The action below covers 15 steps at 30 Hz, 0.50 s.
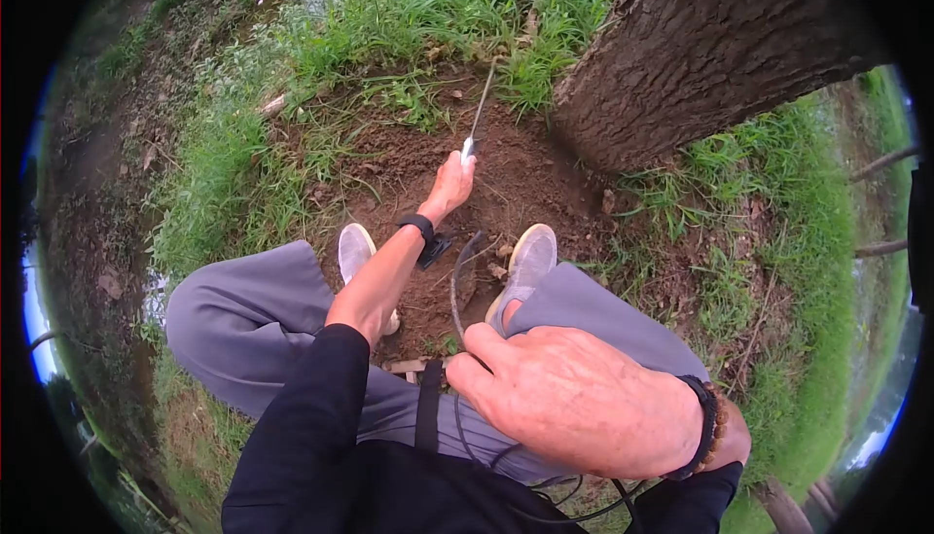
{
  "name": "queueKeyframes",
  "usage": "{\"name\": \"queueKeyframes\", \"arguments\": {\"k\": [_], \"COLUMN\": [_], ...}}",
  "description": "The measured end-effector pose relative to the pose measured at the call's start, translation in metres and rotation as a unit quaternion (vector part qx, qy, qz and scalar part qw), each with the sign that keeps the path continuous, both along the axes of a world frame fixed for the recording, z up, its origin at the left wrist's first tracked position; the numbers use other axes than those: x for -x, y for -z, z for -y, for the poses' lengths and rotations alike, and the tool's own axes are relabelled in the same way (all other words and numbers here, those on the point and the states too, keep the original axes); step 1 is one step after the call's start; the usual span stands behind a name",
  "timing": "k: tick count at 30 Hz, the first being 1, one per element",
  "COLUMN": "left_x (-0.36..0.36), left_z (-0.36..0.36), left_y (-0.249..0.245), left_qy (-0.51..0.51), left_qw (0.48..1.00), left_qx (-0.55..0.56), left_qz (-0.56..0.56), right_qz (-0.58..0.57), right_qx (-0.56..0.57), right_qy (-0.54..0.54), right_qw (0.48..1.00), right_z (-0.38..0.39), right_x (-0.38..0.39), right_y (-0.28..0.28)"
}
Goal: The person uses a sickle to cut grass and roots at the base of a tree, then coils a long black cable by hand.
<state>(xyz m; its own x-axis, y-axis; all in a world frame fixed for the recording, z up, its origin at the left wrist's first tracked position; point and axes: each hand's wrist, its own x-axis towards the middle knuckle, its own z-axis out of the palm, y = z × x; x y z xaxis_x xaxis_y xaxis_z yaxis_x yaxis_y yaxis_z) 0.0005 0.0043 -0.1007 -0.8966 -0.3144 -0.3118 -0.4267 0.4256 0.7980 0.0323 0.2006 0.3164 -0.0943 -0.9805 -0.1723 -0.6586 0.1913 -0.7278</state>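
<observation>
My left hand [451,186] reaches forward over the bare soil, its fingers closed around the white handle of a long, thin-bladed tool [481,104]. The tool's far end meets the grass edge beyond the dug soil [409,160]. Close to the camera is my right hand [574,393], back upward, with thumb and forefinger brought together. From beside these fingertips a dark, thin, curved strip [455,291] rises toward the soil between my shoes; its exact kind I cannot make out. The other right fingers are hidden under the hand.
A thick tree trunk [720,48] leans in at the upper right. Green grass [438,9] borders the soil. My shoes [530,262] stand on either side of it, knees bent outward. Black cables [584,505] hang across my lap. Dark muddy ground [97,194] lies at left.
</observation>
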Motion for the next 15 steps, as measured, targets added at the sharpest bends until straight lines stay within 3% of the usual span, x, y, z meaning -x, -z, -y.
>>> {"name": "queueKeyframes", "arguments": {"k": [6,8,9,12,15], "left_x": [-0.045,-0.044,-0.038,-0.005,0.049], "left_z": [0.016,0.020,0.022,0.031,0.035], "left_y": [-0.024,-0.047,-0.063,-0.057,-0.048], "left_qy": [0.005,-0.041,-0.054,-0.053,-0.073], "left_qw": [0.999,0.994,0.994,0.992,0.985], "left_qx": [0.047,-0.095,-0.096,0.033,0.025], "left_qz": [-0.018,0.029,-0.002,-0.110,-0.151], "right_qz": [0.014,0.010,0.010,0.019,0.010], "right_qx": [0.020,0.019,0.019,0.006,0.008], "right_qy": [0.008,0.000,0.001,-0.002,-0.003], "right_qw": [1.000,1.000,1.000,1.000,1.000], "right_z": [-0.003,-0.004,-0.004,-0.003,-0.002], "right_x": [-0.003,-0.001,-0.001,0.000,0.001], "right_y": [0.002,0.001,0.000,-0.001,-0.001]}}
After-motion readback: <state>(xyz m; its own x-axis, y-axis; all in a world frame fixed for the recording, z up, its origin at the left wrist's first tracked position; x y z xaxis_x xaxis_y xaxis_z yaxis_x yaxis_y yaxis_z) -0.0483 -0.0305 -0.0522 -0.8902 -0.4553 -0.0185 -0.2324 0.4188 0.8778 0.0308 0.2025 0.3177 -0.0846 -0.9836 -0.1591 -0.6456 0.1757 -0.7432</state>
